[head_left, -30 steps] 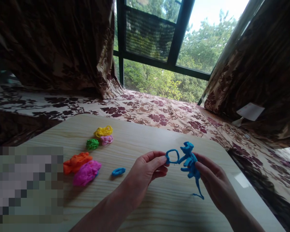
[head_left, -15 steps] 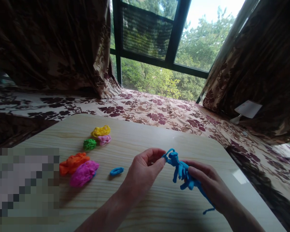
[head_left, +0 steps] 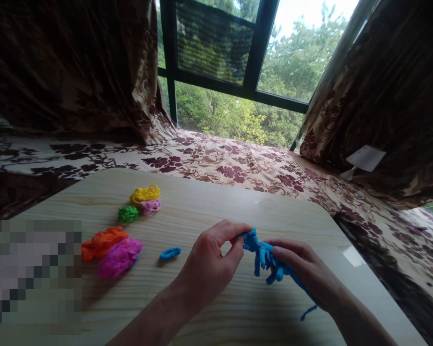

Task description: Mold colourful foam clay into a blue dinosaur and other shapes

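At five o'clock from the middle of the view, over the table (head_left: 209, 202), a blue figure (head_left: 262, 253) is held between two hands. The left hand (head_left: 212, 254) pinches its top end from nine o'clock, thumb and forefinger closed on the blue; the right hand (head_left: 312, 268) clamps its lower body from four o'clock. Compared with a second ago, the figure is tipped over — top toward ten o'clock, thin tail (head_left: 302, 287) toward five — and the open loop beside it no longer shows as a loop, being either bunched at the left fingertips or hidden behind them. That suggests the work now centres on the top end, with the right hand as anchor; whether the loop is joined on there cannot be told. At nine o'clock from the figure, a blue ring (head_left: 170, 255) still lies untouched. Farther out, a magenta lump (head_left: 120, 258) meets an orange lump (head_left: 104, 243); toward ten o'clock sit green (head_left: 127, 214), pale pink (head_left: 150, 207) and yellow (head_left: 145, 193) lumps, close together.
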`<act>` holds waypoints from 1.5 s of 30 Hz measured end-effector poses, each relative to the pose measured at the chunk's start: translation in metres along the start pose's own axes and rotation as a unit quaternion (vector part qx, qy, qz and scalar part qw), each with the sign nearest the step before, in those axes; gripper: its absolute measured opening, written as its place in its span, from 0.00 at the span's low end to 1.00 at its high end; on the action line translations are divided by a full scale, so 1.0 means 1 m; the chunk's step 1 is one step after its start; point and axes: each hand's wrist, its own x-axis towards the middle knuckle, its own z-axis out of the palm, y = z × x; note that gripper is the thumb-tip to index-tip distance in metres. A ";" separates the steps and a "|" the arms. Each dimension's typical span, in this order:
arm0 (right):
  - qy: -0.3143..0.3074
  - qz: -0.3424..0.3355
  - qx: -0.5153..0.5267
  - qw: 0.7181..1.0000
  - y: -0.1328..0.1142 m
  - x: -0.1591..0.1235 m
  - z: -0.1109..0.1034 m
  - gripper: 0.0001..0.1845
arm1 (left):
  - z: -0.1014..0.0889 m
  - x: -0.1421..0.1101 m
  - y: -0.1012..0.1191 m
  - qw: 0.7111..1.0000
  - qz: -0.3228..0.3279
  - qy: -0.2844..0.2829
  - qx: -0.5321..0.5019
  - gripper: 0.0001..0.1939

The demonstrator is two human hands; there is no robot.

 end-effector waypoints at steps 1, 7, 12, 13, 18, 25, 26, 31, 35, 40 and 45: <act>0.002 0.001 -0.002 1.000 0.000 0.000 0.000 0.15 | 0.000 -0.001 -0.001 1.000 0.015 -0.004 0.012 0.13; -0.013 0.007 -0.010 1.000 -0.001 0.000 0.001 0.15 | -0.002 -0.001 0.001 0.998 0.033 -0.019 0.060 0.12; -0.024 0.003 -0.016 1.000 -0.001 -0.001 0.003 0.14 | -0.002 0.001 0.000 0.998 -0.049 -0.014 0.032 0.06; -0.026 0.001 -0.020 0.999 0.000 -0.001 0.003 0.14 | -0.002 0.001 0.000 0.998 -0.059 -0.016 0.024 0.06; -0.021 0.004 -0.022 1.000 0.002 -0.001 0.003 0.14 | -0.003 0.002 0.001 1.000 -0.020 -0.024 0.001 0.07; -0.014 0.025 0.005 1.000 0.005 0.000 0.005 0.16 | -0.003 0.003 0.002 1.000 0.009 -0.017 -0.012 0.09; -0.015 0.022 0.008 1.000 0.004 0.000 0.005 0.16 | -0.003 0.003 0.002 1.000 0.014 -0.016 -0.011 0.09; -0.013 0.004 0.033 0.999 0.004 0.000 0.007 0.18 | -0.001 0.000 0.001 0.999 0.045 -0.016 0.015 0.11; -0.007 -0.016 0.058 0.998 0.006 0.000 0.009 0.17 | 0.000 0.000 0.001 0.998 0.051 0.007 0.037 0.10; -0.008 -0.031 0.113 0.993 0.008 0.001 0.010 0.14 | -0.001 0.001 0.002 0.996 0.048 0.032 0.065 0.09; 0.011 -0.028 0.133 0.991 0.011 0.002 0.010 0.14 | -0.002 0.001 0.002 0.996 0.054 0.021 0.065 0.12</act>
